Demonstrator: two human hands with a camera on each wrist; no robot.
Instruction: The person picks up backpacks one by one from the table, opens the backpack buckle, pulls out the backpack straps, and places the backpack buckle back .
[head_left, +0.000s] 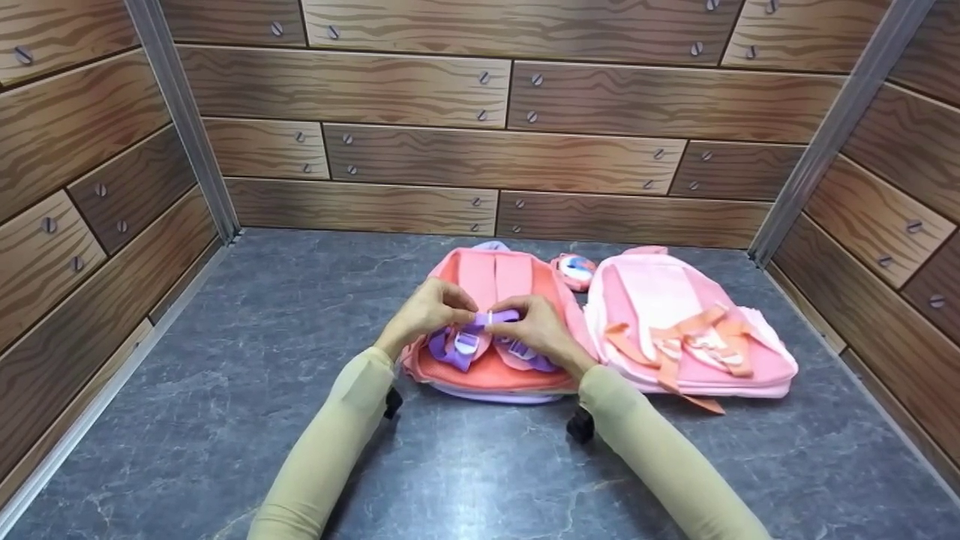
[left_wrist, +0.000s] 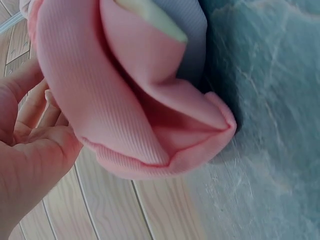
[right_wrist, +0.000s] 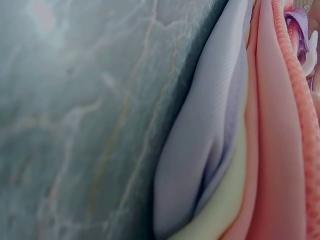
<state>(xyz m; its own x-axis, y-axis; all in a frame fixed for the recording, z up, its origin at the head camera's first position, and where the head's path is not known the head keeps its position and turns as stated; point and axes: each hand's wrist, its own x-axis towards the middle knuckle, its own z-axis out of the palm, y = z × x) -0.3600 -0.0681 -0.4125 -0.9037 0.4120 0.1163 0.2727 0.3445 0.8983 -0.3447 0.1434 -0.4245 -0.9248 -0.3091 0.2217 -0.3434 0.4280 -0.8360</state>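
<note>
A coral backpack lies flat with its shoulder straps facing up. Over its lower half, my left hand and right hand pinch a purple webbing strap from either side. A small white piece sits on the strap between the fingertips; its kind is too small to tell. Purple webbing with a white slider buckle lies just below. The left wrist view shows the pink side of the backpack beside the left hand. In the right wrist view its layered edge largely hides the right hand.
To the right, against the coral one, lies a pink backpack with orange straps bunched on it. A small round colourful item sits between the two at the back. Wood-patterned walls enclose the dark marbled tabletop.
</note>
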